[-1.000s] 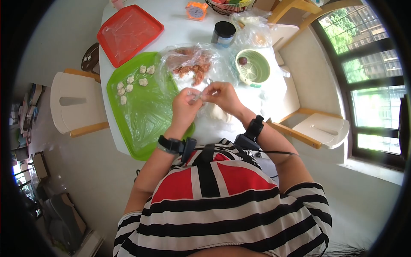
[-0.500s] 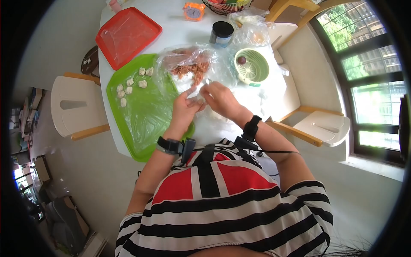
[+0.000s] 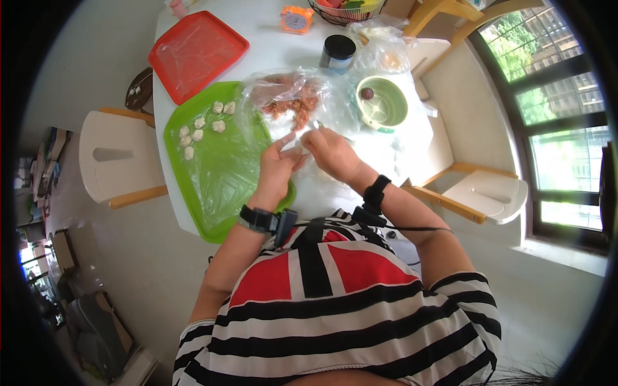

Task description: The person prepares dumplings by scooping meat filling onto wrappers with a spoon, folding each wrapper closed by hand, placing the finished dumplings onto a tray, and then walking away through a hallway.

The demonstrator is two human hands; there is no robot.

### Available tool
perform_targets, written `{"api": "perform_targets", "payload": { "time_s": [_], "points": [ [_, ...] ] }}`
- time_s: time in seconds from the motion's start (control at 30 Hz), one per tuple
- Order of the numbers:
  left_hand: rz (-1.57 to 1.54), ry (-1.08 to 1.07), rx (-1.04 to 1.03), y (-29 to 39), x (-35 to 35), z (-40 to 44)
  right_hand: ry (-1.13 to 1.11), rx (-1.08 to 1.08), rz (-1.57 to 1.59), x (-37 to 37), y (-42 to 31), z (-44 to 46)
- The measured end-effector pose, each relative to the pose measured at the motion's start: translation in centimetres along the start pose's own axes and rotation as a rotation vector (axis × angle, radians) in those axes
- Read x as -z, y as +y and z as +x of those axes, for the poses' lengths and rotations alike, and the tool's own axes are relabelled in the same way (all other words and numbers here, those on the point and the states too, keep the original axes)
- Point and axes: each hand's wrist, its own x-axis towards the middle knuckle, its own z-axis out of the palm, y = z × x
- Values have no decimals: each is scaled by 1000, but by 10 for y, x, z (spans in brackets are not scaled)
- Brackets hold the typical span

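Close together over the near edge of the plastic bag, my left hand (image 3: 278, 168) and my right hand (image 3: 331, 153) almost touch. The left palm is turned up, index finger stretched out, with a pale thin piece like a dumpling wrapper at its fingers, mostly hidden. A slim shiny metal utensil (image 3: 317, 123) sticks out of my closed right fingers; its other end is hidden. Just beyond lies minced meat filling (image 3: 293, 106) in a clear plastic bag (image 3: 254, 96). Several small white dumplings (image 3: 198, 135) sit on the film-lined green tray (image 3: 215, 193) at left.
A red tray (image 3: 199, 55) lies at the back left. Behind the bag stand a dark-lidded jar (image 3: 338, 53), an orange clock (image 3: 296, 20) and a wire fruit basket (image 3: 347, 13). At right is a pale green colander (image 3: 385, 106) holding a round dark thing. White chairs (image 3: 122, 154) flank the table.
The view has shifted slightly, so the table things appear a little to the right. My hands stay together in the same place, with the fingers moved only slightly.
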Motion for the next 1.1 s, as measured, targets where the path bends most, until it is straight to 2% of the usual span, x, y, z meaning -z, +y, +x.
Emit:
{"api": "perform_targets", "payload": {
  "time_s": [0.13,0.27,0.37,0.47,0.53,0.67,0.73,0.9,1.0,1.1],
  "points": [
    [-65,32,-51,-6,2,2,-16,87,-134,7,-12,4],
    [-104,84,-71,-5,-1,0,42,85,-144,1,-18,6],
    [-141,83,-84,-5,-2,0,-27,81,-186,5,-16,6],
    [-138,120,-77,-4,3,0,-41,172,-198,-4,-15,12],
    [-171,114,-100,-8,10,-2,-144,185,-206,-6,-17,16],
    [-189,85,-97,-6,26,-10,-205,211,-177,-21,-27,26],
    [-141,167,-47,-2,31,-13,-193,146,-102,-30,-33,32],
    [-97,109,-68,3,70,-26,-184,58,127,-60,-46,46],
    [-111,213,-23,12,87,-33,-200,55,167,-85,-51,54],
    [33,162,-139,-2,124,-23,-188,127,191,-106,-58,66]
  ]
}}
